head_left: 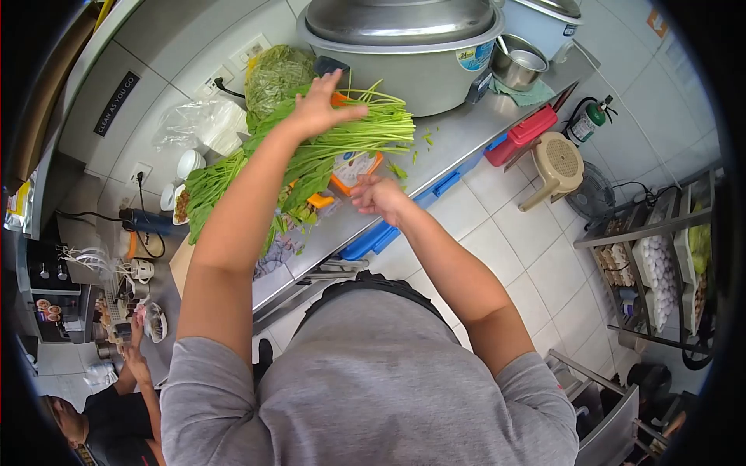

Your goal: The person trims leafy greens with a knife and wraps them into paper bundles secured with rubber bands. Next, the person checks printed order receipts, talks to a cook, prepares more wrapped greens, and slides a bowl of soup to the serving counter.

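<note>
Leafy greens (315,161) are overlaid by the nearer left hand (325,107), its fingers spread, with leaves stretched leftward and stems rightward of it, while the right hand (379,198), loosely curled and empty, is held bodyward.

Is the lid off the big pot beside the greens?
No, the domed metal lid sits on top of the big pot, beside the leafy greens.

Greens (312,172) partly behind left forearm (252,198)
</note>
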Tool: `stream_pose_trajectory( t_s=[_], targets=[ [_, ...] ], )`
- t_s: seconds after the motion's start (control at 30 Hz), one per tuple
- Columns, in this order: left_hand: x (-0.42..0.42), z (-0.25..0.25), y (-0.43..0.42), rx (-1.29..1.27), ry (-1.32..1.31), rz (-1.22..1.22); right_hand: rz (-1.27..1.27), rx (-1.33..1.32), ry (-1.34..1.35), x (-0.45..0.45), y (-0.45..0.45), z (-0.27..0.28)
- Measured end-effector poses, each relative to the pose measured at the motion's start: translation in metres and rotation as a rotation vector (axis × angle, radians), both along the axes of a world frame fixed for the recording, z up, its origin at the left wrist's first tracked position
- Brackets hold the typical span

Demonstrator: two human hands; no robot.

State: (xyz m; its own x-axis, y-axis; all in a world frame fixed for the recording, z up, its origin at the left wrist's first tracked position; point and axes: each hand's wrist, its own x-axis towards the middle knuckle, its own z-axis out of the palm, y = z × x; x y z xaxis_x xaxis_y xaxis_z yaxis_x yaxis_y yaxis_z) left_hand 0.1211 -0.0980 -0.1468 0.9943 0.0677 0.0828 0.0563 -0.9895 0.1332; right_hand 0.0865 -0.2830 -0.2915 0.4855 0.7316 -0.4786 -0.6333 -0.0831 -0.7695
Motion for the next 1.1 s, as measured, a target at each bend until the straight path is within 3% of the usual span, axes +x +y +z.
stream_pose_trajectory(
  t_s=[0.07, 0.27, 0.37, 0.43, 0.53, 0.57, 0.7, 0.8, 0.93, 1.07, 1.1],
  targets=[
    [0.017, 0.001, 0.023, -0.373, 0.057, 0.193, 0.007, 0.000, -0.045, -0.004, -0.005, 0.000],
    [0.010, -0.006, 0.025, -0.285, 0.056, 0.215, -0.357, 0.204, -0.125, 0.000, -0.004, 0.021],
    [-0.001, -0.001, 0.015, -0.228, 0.143, 0.232, -0.341, 0.323, -0.049, 0.007, -0.004, 0.037],
    [-0.001, -0.004, 0.011, -0.040, 0.286, 0.177, -0.324, 0.368, -0.011, 0.012, -0.004, 0.042],
    [0.003, -0.005, 0.014, -0.042, 0.277, 0.092, -0.342, 0.389, 0.007, 0.015, 0.002, 0.045],
    [0.007, -0.004, 0.017, -0.150, 0.379, 0.095, -0.368, 0.370, -0.005, 0.016, 0.002, 0.046],
    [-0.015, 0.019, -0.002, -0.055, 0.592, -0.014, -0.463, 0.311, -0.044, 0.018, -0.001, 0.076],
    [-0.024, 0.008, -0.013, 0.053, 0.433, -0.004, -0.466, 0.337, -0.166, 0.024, 0.006, 0.074],
    [-0.024, 0.012, -0.005, -0.126, 0.370, 0.040, -0.398, 0.348, -0.240, 0.032, -0.004, 0.085],
    [-0.028, 0.025, 0.004, -0.136, 0.263, 0.017, -0.401, 0.267, -0.188, 0.063, -0.038, 0.063],
    [-0.029, 0.033, 0.005, -0.164, 0.251, 0.038, -0.461, 0.112, -0.256, 0.073, -0.046, 0.049]
  ],
)
